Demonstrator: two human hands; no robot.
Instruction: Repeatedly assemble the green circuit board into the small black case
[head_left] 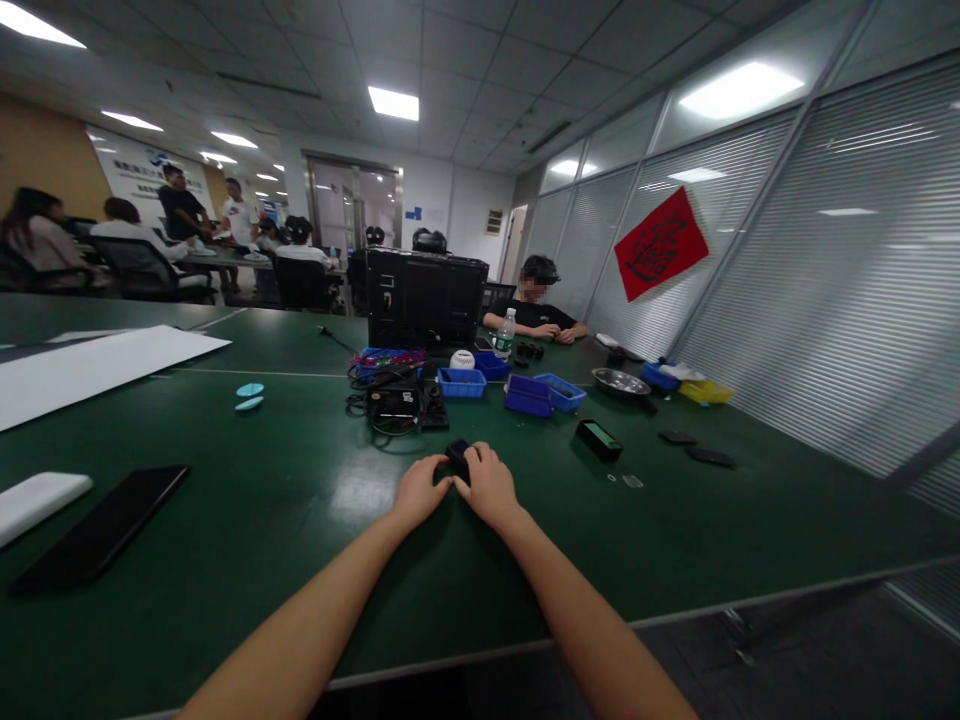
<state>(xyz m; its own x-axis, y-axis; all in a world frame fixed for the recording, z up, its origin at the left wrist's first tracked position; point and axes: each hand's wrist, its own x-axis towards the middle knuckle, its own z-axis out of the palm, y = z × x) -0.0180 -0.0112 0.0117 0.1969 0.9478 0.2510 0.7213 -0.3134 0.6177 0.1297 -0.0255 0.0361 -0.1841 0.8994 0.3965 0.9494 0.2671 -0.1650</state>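
Note:
Both hands meet over the green table (337, 560) around a small dark box-like object (457, 455), whose exact kind I cannot make out. My left hand (420, 488) grips its left side, with the fingers curled and the thumb near my other thumb. From the right, my right hand (489, 484) wraps its fingers over the object and covers part of it. Just beyond lie a black boxy device (394, 403) with tangled cables and a black stand-like piece (433, 405). Off to the right sits a black case (599, 439) with a green inside.
Blue trays (461, 382), a baseball (463, 360), a bottle (505, 335) and a monitor (426, 298) stand ahead. A metal bowl (621, 382) and a yellow tray (706, 391) are at right. Leftward lie a black slab (105, 525) and white board (112, 365). A person (536, 305) sits opposite.

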